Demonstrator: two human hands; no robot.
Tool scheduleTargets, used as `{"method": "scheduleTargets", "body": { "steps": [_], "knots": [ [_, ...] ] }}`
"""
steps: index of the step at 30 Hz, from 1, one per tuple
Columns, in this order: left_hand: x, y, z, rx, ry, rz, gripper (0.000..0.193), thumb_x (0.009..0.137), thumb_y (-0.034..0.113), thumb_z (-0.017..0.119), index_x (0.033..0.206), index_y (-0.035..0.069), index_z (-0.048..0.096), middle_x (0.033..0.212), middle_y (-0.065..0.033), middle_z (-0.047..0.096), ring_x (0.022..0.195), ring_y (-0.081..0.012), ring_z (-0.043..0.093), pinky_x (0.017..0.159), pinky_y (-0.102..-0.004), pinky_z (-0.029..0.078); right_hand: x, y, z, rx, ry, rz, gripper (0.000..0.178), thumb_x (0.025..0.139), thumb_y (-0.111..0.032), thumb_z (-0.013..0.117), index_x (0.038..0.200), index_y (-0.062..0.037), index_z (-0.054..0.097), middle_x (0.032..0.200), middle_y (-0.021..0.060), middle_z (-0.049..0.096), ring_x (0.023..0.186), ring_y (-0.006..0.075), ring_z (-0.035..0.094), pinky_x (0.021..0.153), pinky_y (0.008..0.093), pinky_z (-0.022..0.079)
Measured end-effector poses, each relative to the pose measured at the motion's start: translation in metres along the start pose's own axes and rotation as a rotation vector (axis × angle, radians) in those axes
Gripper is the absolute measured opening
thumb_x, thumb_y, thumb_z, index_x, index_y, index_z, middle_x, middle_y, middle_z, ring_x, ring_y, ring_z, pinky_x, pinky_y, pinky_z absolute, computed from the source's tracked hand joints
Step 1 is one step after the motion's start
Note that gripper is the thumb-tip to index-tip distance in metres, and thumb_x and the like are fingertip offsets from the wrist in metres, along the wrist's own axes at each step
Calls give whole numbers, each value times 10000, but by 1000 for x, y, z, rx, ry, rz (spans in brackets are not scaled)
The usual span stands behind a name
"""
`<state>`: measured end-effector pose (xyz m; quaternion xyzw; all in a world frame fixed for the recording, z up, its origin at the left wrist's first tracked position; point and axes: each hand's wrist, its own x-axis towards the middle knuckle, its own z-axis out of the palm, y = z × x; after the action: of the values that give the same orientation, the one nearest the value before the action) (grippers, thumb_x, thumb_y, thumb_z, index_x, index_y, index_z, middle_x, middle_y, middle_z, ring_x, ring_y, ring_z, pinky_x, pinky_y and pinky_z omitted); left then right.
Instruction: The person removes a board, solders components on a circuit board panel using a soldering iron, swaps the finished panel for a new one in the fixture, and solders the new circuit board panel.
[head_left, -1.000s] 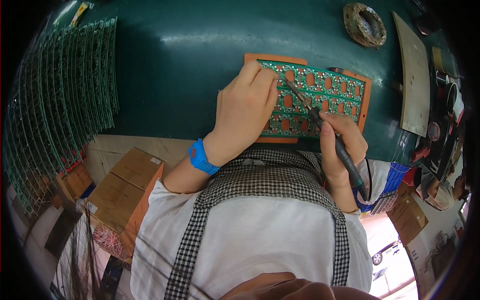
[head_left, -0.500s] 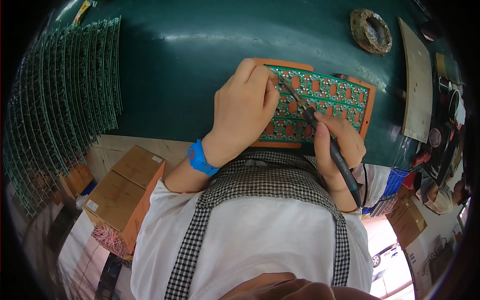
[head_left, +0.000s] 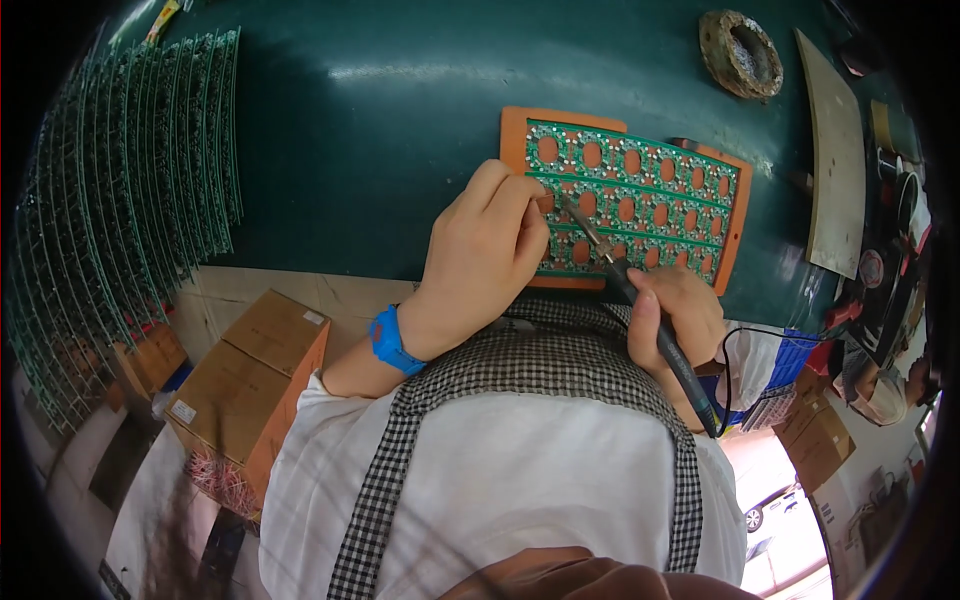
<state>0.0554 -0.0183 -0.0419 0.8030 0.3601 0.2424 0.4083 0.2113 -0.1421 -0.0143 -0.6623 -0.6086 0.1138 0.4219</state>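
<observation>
A green circuit board panel [head_left: 645, 181] with rows of oval openings lies in an orange-brown holder [head_left: 513, 135] on the table. My right hand [head_left: 680, 315] is closed round the dark handle of a soldering iron [head_left: 640, 285], whose metal tip slants up and left onto the panel's middle row. My left hand [head_left: 485, 240], with a blue wristband [head_left: 393, 340] on its wrist, rests over the panel's left edge. Its thumb and forefinger pinch together close to the iron's tip; whatever they hold is too fine to make out.
Many green circuit boards [head_left: 140, 150] stand in a dense row at the left. A round, crusty bowl [head_left: 740, 55] and a pale flat board [head_left: 830, 155] sit at the right. Below the table's left edge are cardboard boxes [head_left: 240, 365]. A black cord [head_left: 728, 375] trails from the iron.
Both hands have shifted toward me, from the panel's top row to its middle row. The iron's tip came along, and the upper left of the panel and holder is now uncovered.
</observation>
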Motion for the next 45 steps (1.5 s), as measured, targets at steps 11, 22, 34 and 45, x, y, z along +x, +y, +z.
{"method": "scheduleTargets", "body": {
  "steps": [11, 22, 34, 45],
  "knots": [
    [-4, 3, -2, 77, -6, 25, 123, 798, -32, 598, 912, 13, 598, 839, -78, 544, 608, -182, 574, 525, -286, 457, -2, 2, 11, -16, 102, -90, 69, 729, 4, 621, 793, 29, 632, 645, 103, 630, 516, 212, 611, 465, 270, 465],
    [-3, 0, -8, 0, 67, -42, 108, 798, -26, 625, 891, 17, 594, 755, -77, 540, 637, -166, 563, 544, -268, 447, 20, 1, 12, -83, 114, 54, 116, 742, -16, 660, 855, 8, 670, 660, 103, 634, 529, 190, 603, 497, 256, 464],
    [-16, 1, -11, 13, 12, 6, 147, 776, -48, 619, 910, 10, 609, 700, -74, 546, 563, -149, 532, 502, -261, 423, 4, -1, 9, -85, 184, -44, 136, 738, -10, 625, 860, 44, 648, 661, 116, 617, 558, 226, 598, 509, 289, 476],
    [-40, -1, -2, -22, 4, 59, 170, 788, -58, 597, 947, 2, 600, 717, -93, 562, 562, -174, 545, 499, -276, 427, -36, -5, 5, 23, 125, -146, 130, 744, -46, 581, 801, 50, 646, 582, 92, 574, 462, 204, 558, 432, 281, 437]
  ]
}}
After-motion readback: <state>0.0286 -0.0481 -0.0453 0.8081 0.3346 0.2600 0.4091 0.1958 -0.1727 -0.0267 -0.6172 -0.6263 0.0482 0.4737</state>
